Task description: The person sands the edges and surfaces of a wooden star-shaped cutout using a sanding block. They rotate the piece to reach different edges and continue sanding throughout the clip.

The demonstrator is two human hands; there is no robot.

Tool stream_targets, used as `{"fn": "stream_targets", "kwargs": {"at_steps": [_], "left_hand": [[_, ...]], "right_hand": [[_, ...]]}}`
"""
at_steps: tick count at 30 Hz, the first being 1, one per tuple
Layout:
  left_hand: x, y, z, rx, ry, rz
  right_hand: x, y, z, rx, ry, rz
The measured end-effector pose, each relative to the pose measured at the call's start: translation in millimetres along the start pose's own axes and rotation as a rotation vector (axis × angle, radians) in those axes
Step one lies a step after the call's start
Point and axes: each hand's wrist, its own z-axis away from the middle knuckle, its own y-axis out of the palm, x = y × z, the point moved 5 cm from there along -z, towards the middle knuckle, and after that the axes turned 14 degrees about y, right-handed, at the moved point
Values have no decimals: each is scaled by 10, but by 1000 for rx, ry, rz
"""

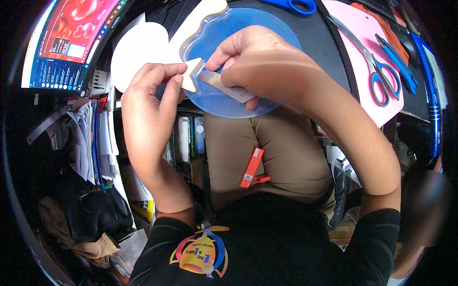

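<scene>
1. Left hand [155,95] pinching a cream star cutout [192,74] at the blue plastic disc's [248,28] left edge.
2. Right hand [253,59] closed on a flat metal blade [224,86]; best held shallow, stroked away from fingers.
3. Red clip [251,168] on lap; blue-handled scissors [377,71] on pink sheet [367,28], right.

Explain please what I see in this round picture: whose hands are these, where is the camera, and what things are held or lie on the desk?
The camera sits on a person's head and looks down, so the lens bends the edges. The two hands are that person's own. The left hand pinches a small cream star-shaped piece. The right hand presses a flat metal blade against it, over a round clear blue plate. On the dark desk lie a pink sheet with blue-handled scissors and a white paper circle. An orange cutter handle rests on the lap.
</scene>
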Motion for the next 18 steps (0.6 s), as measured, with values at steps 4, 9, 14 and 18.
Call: {"fn": "stream_targets", "kwargs": {"at_steps": [4,9,14,18], "left_hand": [[7,-6,25,2,18,-18],[25,7,31,43,47,-74],[20,6,40,30,69,-89],[15,4,40,31,67,-100]], "right_hand": [[35,33,-29,-17,-11,51],[70,46,-53,-63,-25,154],[47,59,-120,-120,-28,265],[68,116,-244,-17,-27,394]]}}
